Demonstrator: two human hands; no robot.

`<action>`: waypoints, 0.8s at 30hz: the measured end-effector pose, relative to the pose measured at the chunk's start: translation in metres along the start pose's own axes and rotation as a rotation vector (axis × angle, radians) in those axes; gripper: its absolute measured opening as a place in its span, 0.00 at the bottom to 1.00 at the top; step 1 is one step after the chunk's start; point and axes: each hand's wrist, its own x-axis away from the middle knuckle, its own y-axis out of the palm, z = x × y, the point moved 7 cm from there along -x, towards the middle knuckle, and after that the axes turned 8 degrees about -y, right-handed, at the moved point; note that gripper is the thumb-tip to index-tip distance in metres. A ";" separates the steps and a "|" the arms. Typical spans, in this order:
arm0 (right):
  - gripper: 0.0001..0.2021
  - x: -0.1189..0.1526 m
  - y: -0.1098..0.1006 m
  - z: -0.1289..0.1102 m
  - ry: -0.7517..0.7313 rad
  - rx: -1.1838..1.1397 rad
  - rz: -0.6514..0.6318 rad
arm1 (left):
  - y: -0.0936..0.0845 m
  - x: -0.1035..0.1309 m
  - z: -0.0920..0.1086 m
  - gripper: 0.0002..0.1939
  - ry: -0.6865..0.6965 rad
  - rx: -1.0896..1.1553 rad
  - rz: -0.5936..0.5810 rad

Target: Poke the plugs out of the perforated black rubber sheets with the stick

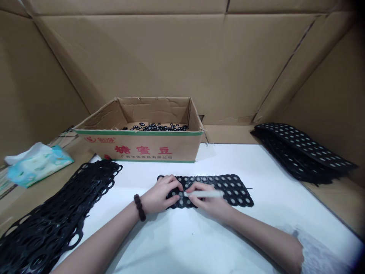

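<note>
A black rubber sheet (230, 188) with rows of round, pale-centred cells lies flat on the white table. My left hand (159, 195), a dark beaded bracelet on its wrist, rests on the sheet's left part with thumb and fingers apart. Just right of it, my right hand (212, 203) grips a white pen-like tool (209, 194), slightly blurred. Its tip points left at a cell between my two hands. The fingertips hide part of the sheet there, so whether the tip touches a cell cannot be made out.
Behind the sheet stands an open cardboard box (137, 146) with many small black rings (162, 127) inside. On the left lie black perforated strips (57, 205) and a tissue pack (40, 163). A stack of dotted black sheets (302, 152) sits right. Cardboard walls (148, 57) enclose the table (194, 243).
</note>
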 end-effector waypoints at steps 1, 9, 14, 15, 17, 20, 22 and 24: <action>0.06 0.000 0.000 0.004 0.033 -0.024 0.015 | 0.000 0.001 -0.001 0.13 0.003 -0.006 -0.014; 0.05 -0.010 0.000 0.004 0.032 -0.078 0.158 | 0.004 0.006 0.008 0.12 0.069 -0.381 -0.014; 0.06 -0.013 -0.002 0.002 0.043 -0.062 0.232 | 0.016 0.009 0.020 0.09 0.135 -0.630 0.064; 0.07 -0.013 -0.002 0.003 0.047 -0.050 0.251 | 0.018 0.009 0.021 0.09 0.143 -0.656 0.095; 0.08 -0.014 -0.004 0.006 0.058 -0.022 0.286 | 0.020 0.008 0.022 0.08 0.146 -0.702 0.152; 0.07 -0.018 -0.003 0.009 0.075 0.054 0.301 | 0.019 0.003 0.019 0.06 0.142 -0.746 0.210; 0.06 -0.021 -0.002 0.010 0.069 0.113 0.297 | 0.018 -0.001 0.019 0.10 0.192 -0.756 0.201; 0.03 -0.023 0.000 0.011 0.058 0.138 0.302 | 0.018 -0.003 0.019 0.16 0.268 -0.747 0.159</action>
